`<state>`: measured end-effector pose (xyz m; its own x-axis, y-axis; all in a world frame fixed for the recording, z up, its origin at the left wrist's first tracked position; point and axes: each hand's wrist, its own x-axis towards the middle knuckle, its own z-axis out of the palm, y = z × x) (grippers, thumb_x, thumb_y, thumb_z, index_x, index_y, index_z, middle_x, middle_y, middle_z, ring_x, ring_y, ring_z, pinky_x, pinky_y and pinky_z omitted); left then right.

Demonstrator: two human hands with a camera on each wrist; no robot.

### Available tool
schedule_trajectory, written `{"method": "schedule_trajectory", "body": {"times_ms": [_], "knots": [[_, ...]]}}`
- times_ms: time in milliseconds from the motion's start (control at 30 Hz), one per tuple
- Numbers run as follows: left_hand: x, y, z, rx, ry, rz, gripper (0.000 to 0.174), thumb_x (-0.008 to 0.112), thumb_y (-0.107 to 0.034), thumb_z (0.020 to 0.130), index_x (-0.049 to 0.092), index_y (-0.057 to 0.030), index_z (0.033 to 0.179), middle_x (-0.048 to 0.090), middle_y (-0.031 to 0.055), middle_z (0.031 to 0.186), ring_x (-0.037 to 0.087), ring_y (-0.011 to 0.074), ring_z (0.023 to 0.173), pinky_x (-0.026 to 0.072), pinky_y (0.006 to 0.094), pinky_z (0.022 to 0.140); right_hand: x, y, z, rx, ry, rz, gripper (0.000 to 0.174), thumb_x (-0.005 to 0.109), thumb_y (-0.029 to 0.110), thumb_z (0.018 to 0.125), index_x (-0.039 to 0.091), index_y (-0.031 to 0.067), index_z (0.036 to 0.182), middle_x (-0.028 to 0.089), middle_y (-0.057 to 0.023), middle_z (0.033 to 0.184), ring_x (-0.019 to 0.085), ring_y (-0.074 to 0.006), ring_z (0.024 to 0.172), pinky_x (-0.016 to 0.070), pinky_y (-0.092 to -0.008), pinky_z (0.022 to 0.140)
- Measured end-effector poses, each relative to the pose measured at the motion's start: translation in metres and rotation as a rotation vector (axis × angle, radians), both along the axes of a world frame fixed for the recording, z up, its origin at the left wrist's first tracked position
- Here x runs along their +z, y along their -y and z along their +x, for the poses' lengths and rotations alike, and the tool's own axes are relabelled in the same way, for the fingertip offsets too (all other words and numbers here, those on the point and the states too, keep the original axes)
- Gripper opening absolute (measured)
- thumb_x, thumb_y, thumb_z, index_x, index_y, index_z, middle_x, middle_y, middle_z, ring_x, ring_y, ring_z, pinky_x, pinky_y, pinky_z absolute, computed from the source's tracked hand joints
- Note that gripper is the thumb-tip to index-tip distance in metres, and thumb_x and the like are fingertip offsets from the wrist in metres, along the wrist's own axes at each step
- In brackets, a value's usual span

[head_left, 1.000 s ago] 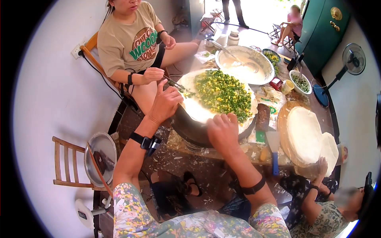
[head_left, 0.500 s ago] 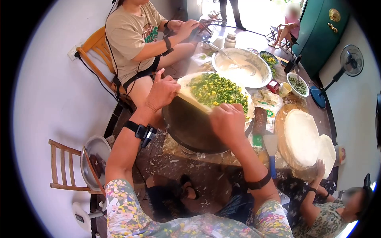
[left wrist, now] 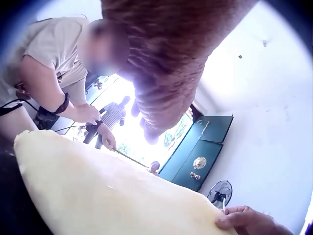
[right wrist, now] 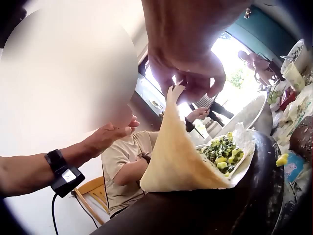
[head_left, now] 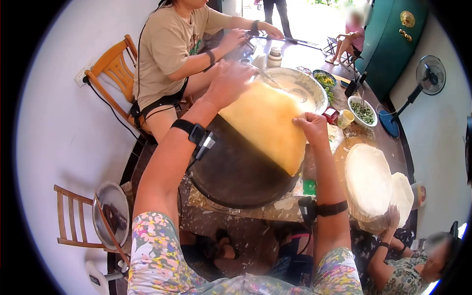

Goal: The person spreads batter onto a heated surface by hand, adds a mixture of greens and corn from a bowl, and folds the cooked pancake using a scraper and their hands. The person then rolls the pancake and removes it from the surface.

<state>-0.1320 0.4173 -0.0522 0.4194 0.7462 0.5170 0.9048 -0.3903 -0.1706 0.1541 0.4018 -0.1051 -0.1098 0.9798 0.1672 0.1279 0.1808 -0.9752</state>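
One pancake [head_left: 265, 129], pinched by right hand [head_left: 310, 125]; left hand [head_left: 231, 78] touches, grip unclear (filling [right wrist: 222, 152] seen only from right wrist)

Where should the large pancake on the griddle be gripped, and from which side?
Probably its thin lifted edge, pinched from the near side as the right hand does, with a second grip farther along. The pancake is broad and floppy, one edge on the griddle.
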Motion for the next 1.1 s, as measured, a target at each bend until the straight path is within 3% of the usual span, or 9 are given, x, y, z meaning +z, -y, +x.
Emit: {"method": "schedule_trajectory", "body": {"times_ms": [67,167,267,467,567,667,767,867,1100], "knots": [[-0.02,0.005,-0.004,-0.005,-0.009,-0.107,0.059,0.048,-0.045,0.095,0.037,-0.0152,0.145,0.045,0.0072,0.144,0.036,0.0238,0.138,0.0153,0.0613,0.112,-0.014,-0.012,0.014,0.035,0.001,-0.061,0.016,0.069,0.012,0.074,0.069,-0.0037,0.074,0.064,-0.0016,0.065,0.055,-0.007,0.057,0.0439,-0.0249,0.053],[-0.044,0.024,0.004,0.039,-0.083,-0.294,0.061,0.046,-0.049,0.094,0.039,-0.0148,0.143,0.037,0.0087,0.15,0.03,0.0239,0.141,0.0138,0.0603,0.113,-0.036,-0.021,0.024,0.086,-0.003,-0.128,0.018,0.071,0.013,0.072,0.07,-0.0052,0.077,0.066,-0.0042,0.068,0.057,-0.0088,0.059,0.0453,-0.025,0.055],[-0.068,0.026,0.009,0.025,-0.049,-0.399,0.067,0.038,-0.057,0.095,0.032,-0.0165,0.148,0.026,0.0115,0.156,0.021,0.0301,0.144,0.0082,0.06,0.114,-0.047,-0.023,0.027,0.087,0.061,-0.196,0.023,0.074,0.016,0.069,0.071,-0.0053,0.078,0.068,-0.0061,0.071,0.059,-0.0103,0.06,0.0462,-0.0265,0.056],[-0.082,0.033,0.022,0.023,-0.078,-0.556,0.07,0.027,-0.063,0.095,0.029,-0.0183,0.15,0.023,0.0124,0.157,0.016,0.0348,0.146,0.0018,0.0607,0.114,-0.058,-0.021,0.031,-0.018,0.593,-0.048,0.033,0.073,0.034,0.066,0.07,0.0017,0.074,0.067,-0.0106,0.067,0.063,-0.0267,0.061,0.0483,-0.037,0.059],[-0.082,0.033,0.026,0.043,-0.099,-0.593,0.07,0.027,-0.063,0.095,0.029,-0.0185,0.15,0.023,0.0117,0.157,0.016,0.0353,0.146,0.0014,0.0619,0.114,-0.035,-0.007,0.022,-0.099,0.824,-0.079,0.041,0.071,0.043,0.069,0.069,0.0031,0.078,0.069,-0.0143,0.089,0.063,-0.0342,0.081,0.0472,-0.0455,0.074],[-0.079,0.034,0.029,0.09,-0.133,-0.675,0.073,0.022,-0.065,0.095,0.025,-0.0194,0.152,0.021,0.0107,0.158,0.014,0.0325,0.147,-0.0007,0.0622,0.113,-0.015,0.012,0.015,-0.128,1.093,0.097,0.054,0.065,0.049,0.079,0.066,0.0046,0.109,0.059,-0.0189,0.126,0.054,-0.0348,0.118,0.0378,-0.0494,0.099],[-0.066,0.032,0.023,0.073,-0.053,-0.607,0.075,0.019,-0.067,0.095,0.02,-0.0201,0.153,0.018,0.0096,0.159,0.012,0.0309,0.147,-0.0019,0.0621,0.113,-0.024,0.024,-0.001,-0.091,1.059,0.42,0.067,0.054,0.054,0.087,0.049,0.0078,0.136,0.036,-0.0189,0.149,0.03,-0.0334,0.14,0.0209,-0.0506,0.114],[-0.062,0.028,0.014,0.084,-0.021,-0.551,0.075,0.019,-0.067,0.095,0.017,-0.0206,0.154,0.014,0.0091,0.16,0.01,0.0309,0.147,-0.0016,0.0617,0.113,-0.01,0.061,-0.02,0.193,1.155,0.554,0.077,0.046,0.059,0.091,0.033,0.0068,0.147,0.026,-0.0174,0.155,0.014,-0.0301,0.147,0.0116,-0.0476,0.118],[-0.085,0.022,-0.005,0.183,-0.027,-0.627,0.079,0.014,-0.071,0.093,0.017,-0.0203,0.154,0.011,0.0078,0.161,0.003,0.0321,0.148,-0.0034,0.0597,0.114,-0.031,0.079,-0.021,0.335,1.185,0.58,0.091,0.04,0.068,0.088,0.029,-0.0018,0.146,0.025,-0.018,0.155,0.015,-0.0303,0.146,0.0116,-0.0466,0.118]]}}
